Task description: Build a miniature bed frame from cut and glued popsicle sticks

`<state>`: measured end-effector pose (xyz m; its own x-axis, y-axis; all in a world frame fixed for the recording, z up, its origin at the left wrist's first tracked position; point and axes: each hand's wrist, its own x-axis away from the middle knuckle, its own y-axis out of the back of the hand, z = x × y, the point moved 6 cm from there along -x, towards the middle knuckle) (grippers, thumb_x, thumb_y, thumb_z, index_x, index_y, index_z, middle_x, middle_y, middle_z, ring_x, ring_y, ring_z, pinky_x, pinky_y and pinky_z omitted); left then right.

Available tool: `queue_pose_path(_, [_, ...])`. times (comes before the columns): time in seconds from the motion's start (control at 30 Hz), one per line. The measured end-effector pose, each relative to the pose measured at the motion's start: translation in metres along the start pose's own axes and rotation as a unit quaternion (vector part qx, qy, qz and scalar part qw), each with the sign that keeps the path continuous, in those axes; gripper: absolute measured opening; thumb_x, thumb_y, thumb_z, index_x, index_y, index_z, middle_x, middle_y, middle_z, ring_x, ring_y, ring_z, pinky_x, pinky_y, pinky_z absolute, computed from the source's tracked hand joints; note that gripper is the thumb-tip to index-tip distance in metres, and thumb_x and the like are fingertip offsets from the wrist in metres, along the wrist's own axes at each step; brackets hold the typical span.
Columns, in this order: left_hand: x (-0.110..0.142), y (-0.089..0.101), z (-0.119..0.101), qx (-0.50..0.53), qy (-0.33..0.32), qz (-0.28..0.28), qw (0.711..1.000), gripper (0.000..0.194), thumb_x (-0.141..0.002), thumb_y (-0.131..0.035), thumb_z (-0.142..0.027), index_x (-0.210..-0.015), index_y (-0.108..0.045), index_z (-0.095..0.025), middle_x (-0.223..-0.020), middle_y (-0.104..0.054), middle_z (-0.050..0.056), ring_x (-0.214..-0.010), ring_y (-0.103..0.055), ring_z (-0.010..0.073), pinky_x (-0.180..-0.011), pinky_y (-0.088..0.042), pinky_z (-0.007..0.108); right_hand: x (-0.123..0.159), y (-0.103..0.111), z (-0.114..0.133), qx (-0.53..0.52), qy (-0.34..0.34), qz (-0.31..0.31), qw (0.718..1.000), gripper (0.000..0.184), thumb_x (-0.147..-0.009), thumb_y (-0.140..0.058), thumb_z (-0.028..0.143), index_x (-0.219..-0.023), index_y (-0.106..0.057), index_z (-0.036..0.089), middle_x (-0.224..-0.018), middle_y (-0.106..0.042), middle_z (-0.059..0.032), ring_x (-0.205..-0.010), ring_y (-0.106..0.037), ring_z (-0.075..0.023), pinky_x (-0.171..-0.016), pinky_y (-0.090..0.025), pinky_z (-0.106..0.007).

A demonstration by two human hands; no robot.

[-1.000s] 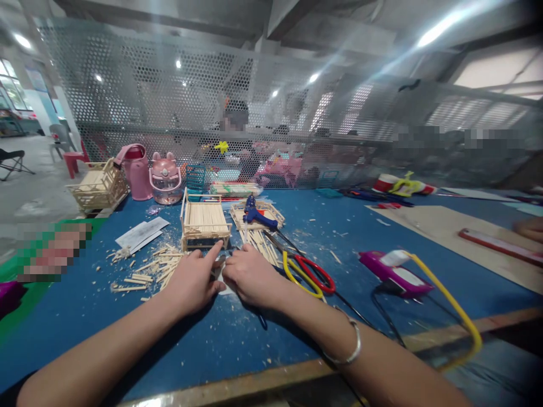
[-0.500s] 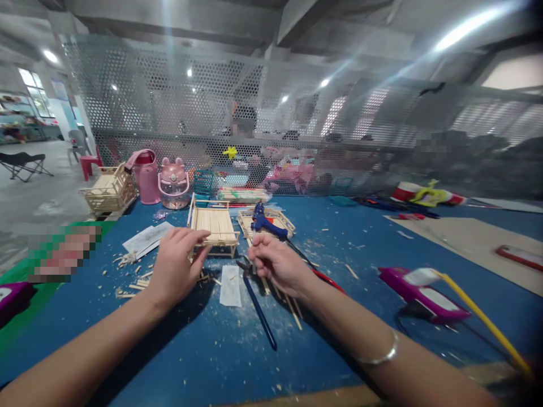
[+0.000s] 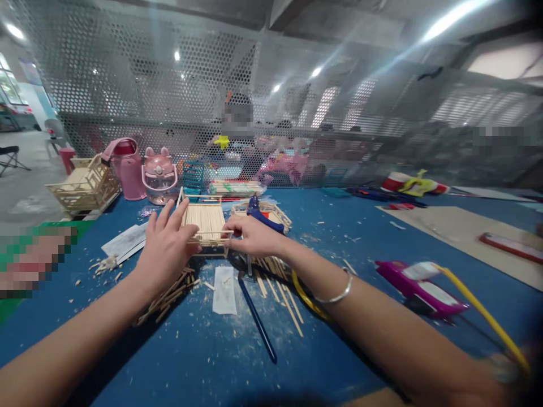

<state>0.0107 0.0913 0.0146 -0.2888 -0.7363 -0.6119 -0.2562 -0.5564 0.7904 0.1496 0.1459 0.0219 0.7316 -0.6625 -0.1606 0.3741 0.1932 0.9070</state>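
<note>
A miniature bed [image 3: 204,217] made of thin wooden sticks stands on the blue table in front of me. My left hand [image 3: 167,240] is at its left side, fingers spread, with the thumb by the front left corner; whether it touches is hard to tell. At the front right corner, my right hand [image 3: 252,234] pinches the end of the rail between thumb and fingers. Pliers with dark blue handles [image 3: 258,319] lie below my right hand, their jaws partly hidden. A small white paper [image 3: 224,290] with a stick scrap lies beside them.
Loose sticks [image 3: 167,297] lie near my left wrist, others [image 3: 282,294] under my right forearm. A blue glue gun [image 3: 263,216] rests on a stick frame [image 3: 280,212]. A purple device [image 3: 419,288] with a yellow cord sits right. Pink bottles [image 3: 127,169] and another stick model [image 3: 87,186] stand back left.
Both hands came apart from above the small paper, uncovering it and the pliers. They then moved to the bed's two sides, and the right hand took hold of its front right corner.
</note>
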Motion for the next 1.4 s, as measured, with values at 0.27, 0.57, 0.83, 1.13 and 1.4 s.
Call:
queue_pose_path(0.27, [0.002,0.009,-0.001,-0.006,-0.010,0.029,1.000,0.019,-0.072,-0.065,-0.024,-0.089,-0.061,-0.017,-0.145,-0.031,0.013,-0.130,-0.026,0.0382,-0.100,-0.026,0.061,0.010,0.001,0.012,0.001,-0.004,-0.030,1.000,0.013,-0.066,-0.063,0.021,-0.078,-0.057,0.018,-0.076,-0.057,-0.0023,-0.070,-0.050,-0.0148,-0.063,-0.039,-0.027])
queue_pose_path(0.57, [0.000,0.007,-0.011,-0.022,0.016,0.018,0.999,0.064,-0.073,-0.065,-0.022,-0.130,-0.036,-0.023,-0.143,-0.036,0.013,-0.135,-0.020,0.0337,-0.100,0.000,0.069,0.011,-0.002,0.019,0.020,0.037,-0.138,0.989,0.010,-0.071,-0.067,0.023,-0.077,-0.066,0.016,-0.075,-0.059,-0.0036,-0.075,-0.053,-0.0160,-0.069,-0.040,-0.028])
queue_pose_path(0.83, [0.001,0.006,-0.010,0.008,0.018,0.022,1.000,0.066,-0.074,-0.063,-0.020,-0.133,-0.033,-0.022,-0.139,-0.042,0.012,-0.133,-0.024,0.0342,-0.101,-0.006,0.068,0.010,-0.008,0.020,-0.035,0.029,-0.118,0.992,0.014,-0.080,-0.055,0.021,-0.071,-0.064,0.015,-0.069,-0.057,-0.0023,-0.068,-0.051,-0.0128,-0.064,-0.037,-0.026])
queue_pose_path(1.13, [0.000,0.005,-0.009,0.012,0.011,0.028,0.999,0.062,-0.076,-0.060,-0.023,-0.133,-0.035,-0.019,-0.137,-0.045,0.011,-0.131,-0.027,0.0347,-0.100,-0.015,0.067,0.010,-0.008,0.021,-0.037,0.036,-0.148,0.988,0.011,-0.079,-0.056,0.019,-0.073,-0.064,0.015,-0.065,-0.053,-0.0002,-0.063,-0.046,-0.0112,-0.062,-0.034,-0.025])
queue_pose_path(1.4, [0.000,0.005,-0.009,0.006,0.007,0.025,1.000,0.062,-0.077,-0.060,-0.024,-0.132,-0.034,-0.018,-0.136,-0.047,0.010,-0.130,-0.028,0.0340,-0.100,-0.017,0.066,0.008,-0.008,0.021,-0.037,0.033,-0.143,0.989,0.012,-0.078,-0.055,0.019,-0.070,-0.064,0.015,-0.063,-0.052,0.0001,-0.063,-0.046,-0.0113,-0.061,-0.033,-0.025])
